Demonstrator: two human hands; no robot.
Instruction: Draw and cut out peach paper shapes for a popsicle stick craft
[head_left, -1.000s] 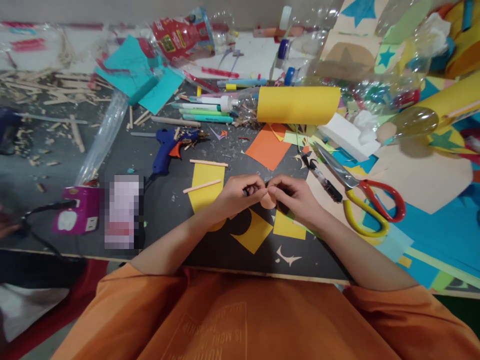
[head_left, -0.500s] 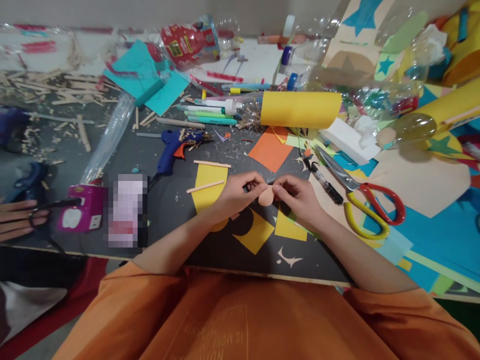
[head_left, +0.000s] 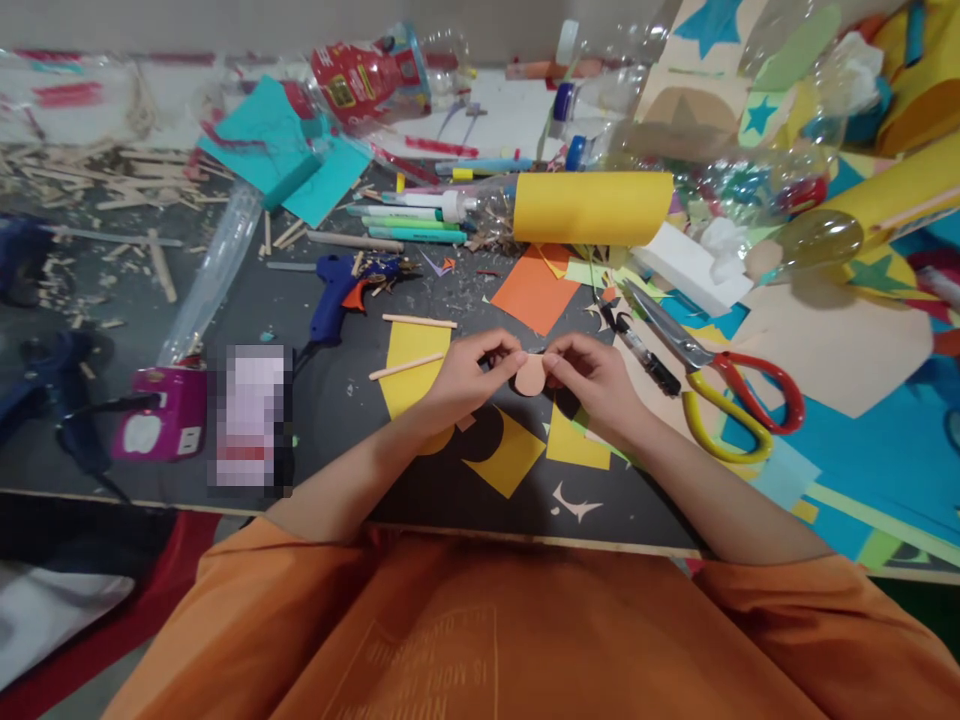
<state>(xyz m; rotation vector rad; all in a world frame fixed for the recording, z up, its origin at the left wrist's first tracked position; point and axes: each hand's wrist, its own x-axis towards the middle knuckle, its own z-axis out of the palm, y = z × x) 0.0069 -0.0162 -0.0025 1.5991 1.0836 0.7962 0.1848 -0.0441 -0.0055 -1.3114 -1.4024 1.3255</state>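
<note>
Between my two hands is a small peach paper cutout with a rounded lower edge. My left hand pinches its left side between thumb and fingers. On its right side, my right hand grips it the same way. Below lie a yellow paper scrap with a curved cut and another yellow piece. Left of my hands, a yellow paper has a thin wooden stick resting on it. To the right are scissors with red and yellow handles and a black marker-like tool.
A blue glue gun lies left of centre. Beyond my hands rests a plastic bottle wrapped in yellow paper. A purple box and a blurred-out rectangular item are at left. Wood scraps litter the back left.
The view has shifted slightly, so things sit a little higher. The other person's hand at the far left has gone from view. Both my hands keep holding the peach cutout.
</note>
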